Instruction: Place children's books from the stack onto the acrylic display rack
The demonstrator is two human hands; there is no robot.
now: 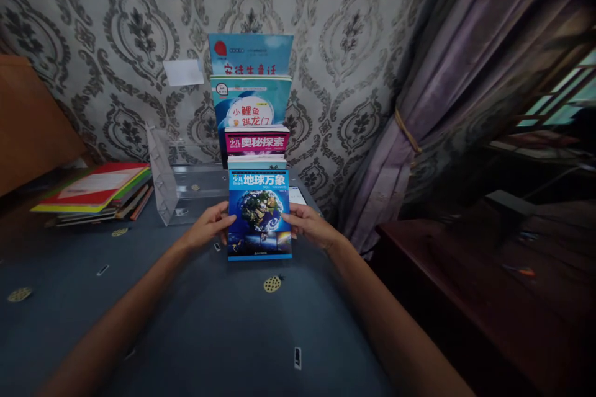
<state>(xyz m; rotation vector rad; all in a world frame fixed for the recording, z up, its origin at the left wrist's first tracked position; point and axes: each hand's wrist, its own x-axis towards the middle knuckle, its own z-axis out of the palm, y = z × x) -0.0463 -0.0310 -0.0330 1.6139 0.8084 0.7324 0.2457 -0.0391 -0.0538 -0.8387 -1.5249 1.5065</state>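
A blue book with an Earth picture (259,214) stands upright on the blue cloth. My left hand (213,224) pinches its left edge, thumb on the cover. At its right edge my right hand (310,225) grips it the same way. Behind it rise a magenta-banded book (257,142), a turquoise book with a round white title patch (251,105) and, tallest, a light blue book with red characters (251,53). A clear acrylic rack (161,177) shows left of the books; its part behind them is hidden.
Stacked books and folders (97,189) lie at the left beside a brown box (35,124). A patterned wall (349,31) stands behind the table (195,335). At the right are a tied purple curtain (395,161) and a dark red surface (442,260).
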